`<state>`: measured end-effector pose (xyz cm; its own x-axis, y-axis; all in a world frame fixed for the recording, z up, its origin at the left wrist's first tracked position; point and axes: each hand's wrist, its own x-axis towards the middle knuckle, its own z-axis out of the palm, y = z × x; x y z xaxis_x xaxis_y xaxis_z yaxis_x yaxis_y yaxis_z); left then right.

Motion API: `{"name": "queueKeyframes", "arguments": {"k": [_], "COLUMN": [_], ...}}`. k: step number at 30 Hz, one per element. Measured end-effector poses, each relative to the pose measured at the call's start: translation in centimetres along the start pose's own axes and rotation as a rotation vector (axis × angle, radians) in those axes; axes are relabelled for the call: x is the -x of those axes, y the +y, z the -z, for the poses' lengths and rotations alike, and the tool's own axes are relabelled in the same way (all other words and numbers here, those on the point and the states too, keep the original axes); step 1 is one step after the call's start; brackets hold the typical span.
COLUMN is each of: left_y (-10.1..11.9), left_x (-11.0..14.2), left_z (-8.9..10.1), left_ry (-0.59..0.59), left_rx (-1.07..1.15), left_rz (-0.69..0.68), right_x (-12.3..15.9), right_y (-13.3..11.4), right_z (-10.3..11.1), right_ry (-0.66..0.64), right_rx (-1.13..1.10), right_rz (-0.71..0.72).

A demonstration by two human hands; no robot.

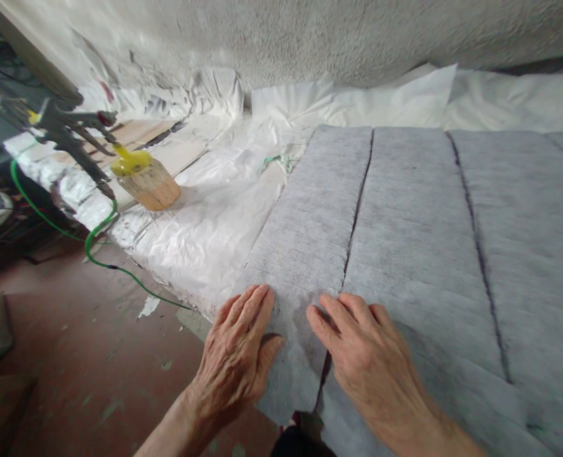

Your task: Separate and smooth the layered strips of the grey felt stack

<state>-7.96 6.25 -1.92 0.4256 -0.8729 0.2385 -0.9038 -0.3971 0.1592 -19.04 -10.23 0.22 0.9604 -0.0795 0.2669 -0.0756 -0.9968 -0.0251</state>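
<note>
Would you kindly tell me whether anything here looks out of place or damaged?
A ragged white scrap lies on the floor near the green hose, looking like litter; pale blotches mar the floor. The white sheeting left of the grey fabric is rumpled, not flat.

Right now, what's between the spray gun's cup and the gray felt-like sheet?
Head view: crumpled white plastic sheeting covers the stretch between the cup and the gray felt-like sheet; a small green-and-white scrap lies near the felt-like sheet's edge.

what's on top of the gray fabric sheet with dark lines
The left hand and right hand lie palm-down on the gray fabric sheet; the parts beneath them are hidden.
</note>
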Motion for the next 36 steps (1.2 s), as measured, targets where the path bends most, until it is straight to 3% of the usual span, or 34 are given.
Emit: {"name": "queueKeyframes", "arguments": {"k": [5, 11, 14, 17, 21, 24, 29, 33, 36], "left_y": [0.5, 0.8, 0.7, 0.3, -0.6, -0.6, 3.1, 7.2, 9.0], "left_x": [0.4, 0.4, 0.6, 0.8, 1.0, 0.8, 0.2, -1.2, -2.6], "left_z": [-0.5, -0.6, -0.6, -0.7, -1.0, -0.5, 0.9, 0.5, -0.4], "left_ry": [-0.017, -0.033, -0.057, -0.069, -0.061, -0.026, 0.177, 0.155, 0.108], "left_rx": [-0.064, -0.102, -0.129, -0.140, -0.080, -0.025, 0.075, 0.193, 0.250], "left_rz": [0.023, 0.032, 0.022, -0.006, -0.008, 0.013, 0.017, -0.052, 0.010], "right_x": [0.3, 0.9, 2.9, 6.1, 9.8, 10.9, 11.0, 10.9, 10.6], "right_y": [-0.5, -0.7, 0.2, 1.9, 3.6, 3.9, 4.1, 4.7, 4.5], "right_z": [-0.2, 0.2, 1.4, 3.2, 5.2, 5.7, 5.6, 5.0, 5.0], "right_ry": [-0.010, 0.099, 0.189, 0.250, 0.173, 0.127, 0.137, 0.173, 0.231], "right_rx": [-0.005, -0.099, -0.149, -0.056, 0.099, 0.147, 0.188, 0.129, 0.002], "right_rz": [-0.053, -0.104, -0.136, -0.218, -0.308, -0.309, -0.392, -0.426, -0.401]}}
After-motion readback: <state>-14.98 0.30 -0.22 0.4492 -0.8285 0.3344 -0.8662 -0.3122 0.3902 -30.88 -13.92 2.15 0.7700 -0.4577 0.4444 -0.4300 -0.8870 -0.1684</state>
